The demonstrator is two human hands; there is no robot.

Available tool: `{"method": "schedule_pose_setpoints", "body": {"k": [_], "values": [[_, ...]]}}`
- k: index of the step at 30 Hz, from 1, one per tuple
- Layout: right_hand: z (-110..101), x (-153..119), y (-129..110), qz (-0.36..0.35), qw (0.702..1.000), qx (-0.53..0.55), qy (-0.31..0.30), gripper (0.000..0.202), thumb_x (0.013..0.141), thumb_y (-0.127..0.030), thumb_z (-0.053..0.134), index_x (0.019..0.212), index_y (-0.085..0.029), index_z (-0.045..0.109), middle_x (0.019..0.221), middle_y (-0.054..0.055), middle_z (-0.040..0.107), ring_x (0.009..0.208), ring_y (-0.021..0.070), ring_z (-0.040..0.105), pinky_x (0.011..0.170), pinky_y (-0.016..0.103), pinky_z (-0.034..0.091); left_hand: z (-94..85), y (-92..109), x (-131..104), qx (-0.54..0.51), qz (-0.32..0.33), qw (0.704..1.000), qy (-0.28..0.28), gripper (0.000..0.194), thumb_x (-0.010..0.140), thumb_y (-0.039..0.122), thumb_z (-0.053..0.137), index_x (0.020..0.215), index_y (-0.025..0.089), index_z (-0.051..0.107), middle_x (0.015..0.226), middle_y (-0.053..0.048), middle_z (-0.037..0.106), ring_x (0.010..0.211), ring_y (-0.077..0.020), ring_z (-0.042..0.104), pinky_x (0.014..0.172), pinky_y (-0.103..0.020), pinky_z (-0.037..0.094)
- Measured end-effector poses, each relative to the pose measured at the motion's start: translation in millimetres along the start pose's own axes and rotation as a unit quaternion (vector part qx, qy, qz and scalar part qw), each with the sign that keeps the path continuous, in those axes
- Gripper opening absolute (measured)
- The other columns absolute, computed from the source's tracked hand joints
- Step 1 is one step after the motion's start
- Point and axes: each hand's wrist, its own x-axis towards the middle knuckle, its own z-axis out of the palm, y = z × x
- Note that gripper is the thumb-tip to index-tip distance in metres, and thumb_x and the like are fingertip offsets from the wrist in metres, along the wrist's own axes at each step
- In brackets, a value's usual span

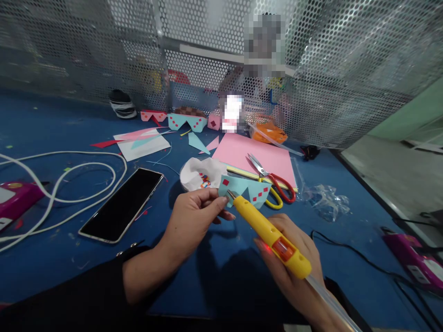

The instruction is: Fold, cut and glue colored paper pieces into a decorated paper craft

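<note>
Left hand point(197, 216) is pinching the left end of a pale-blue paper mask point(238, 183) between thumb and fingers, the rest extending rightward past them. Right hand point(308, 242), fingers curled, is gripping a yellow tool point(258, 221), pointing its metal tip point(230, 194) at the mask. Scissors point(263, 172) are lying just beyond.

Right hand point(306, 242) — partly hidden behind the yellow glue gun point(256, 219); background person point(265, 41) — blurred.
</note>
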Motion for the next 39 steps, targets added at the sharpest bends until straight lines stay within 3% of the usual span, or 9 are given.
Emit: {"method": "schedule_pose_setpoints", "body": {"k": [12,24,39], "values": [[0.9,-3.4,2.6,0.006,1.000,-0.012,-0.007,0.005,0.093,-0.022,0.057,0.089,-0.021,0.054,0.073,-0.002,0.056,0.061,0.0123,0.053,0.054,0.026,0.042,0.4,2.0,-1.7,0.025,-0.001,1.000,0.016,0.011,0.080,0.024,0.069,0.071,0.019,0.073,0.061,0.000,0.071,0.057,-0.0121,0.068,0.053,-0.019,0.050],[0.5,-4.4,1.5,0.011,1.000,-0.026,0.000,0.008,0.093,-0.025,0.057,0.087,-0.022,0.053,0.070,-0.003,0.053,0.058,0.0119,0.051,0.052,0.026,0.041,0.2,0.5,-1.5,0.020,0.002,1.000,0.003,0.011,0.081,0.023,0.069,0.071,0.019,0.073,0.062,0.002,0.071,0.057,-0.0090,0.067,0.053,-0.016,0.047],[1.1,-6.2,2.5,0.003,0.999,-0.031,0.005,0.007,0.093,-0.024,0.058,0.088,-0.022,0.053,0.072,-0.003,0.052,0.059,0.0121,0.051,0.053,0.026,0.041,0.6,0.1,-1.7,0.029,-0.001,1.000,0.009,0.010,0.079,0.025,0.068,0.073,0.019,0.074,0.063,0.000,0.072,0.058,-0.0122,0.068,0.054,-0.020,0.049]]}}
